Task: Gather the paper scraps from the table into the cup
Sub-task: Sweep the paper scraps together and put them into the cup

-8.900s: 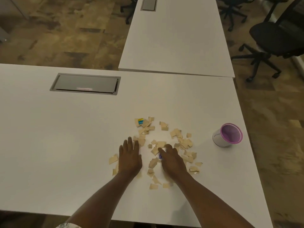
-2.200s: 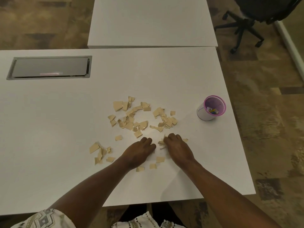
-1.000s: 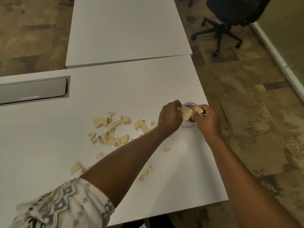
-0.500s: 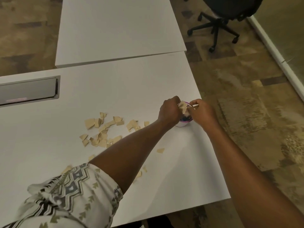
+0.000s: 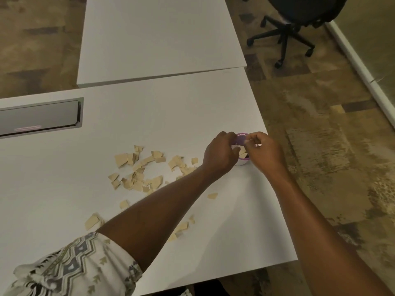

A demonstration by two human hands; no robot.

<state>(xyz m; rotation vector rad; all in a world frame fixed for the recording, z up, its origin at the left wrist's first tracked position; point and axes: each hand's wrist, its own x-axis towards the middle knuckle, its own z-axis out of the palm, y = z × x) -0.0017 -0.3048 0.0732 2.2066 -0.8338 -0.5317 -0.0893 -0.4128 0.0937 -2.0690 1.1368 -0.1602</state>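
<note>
Both hands are bunched right over the cup (image 5: 242, 161), which sits near the right edge of the worktop (image 5: 171, 116), roughly halfway along it. The left hand (image 5: 220, 153) is curled in with its fingers pressed against the cup's rim, and the right hand (image 5: 264, 151) is pinched shut on the other side. A few tan bits show between them at the mouth of the cup, so I'd guess they're dropping a handful in, but I honestly can't tell whether either hand has any paper left in its grip.

What could go wrong: the cup looks small and light and it's close to that right edge. With two hands crowding the rim, a nudge while pulling away could tip it or shove it off onto the floor, spilling what's already in there. Scraps could also stick to the fingers and flutter back out.

The cup stands upright, long axis vertical, mouth pointing straight up, purple rim visible between the hands.

Plenty left to do, I reckon. The main pile of paper scraps (image 5: 141, 169) is spread across the middle of the worktop, well left of the cup, with more strays (image 5: 92, 221) toward the near edge, partly hidden under the left forearm.
</note>
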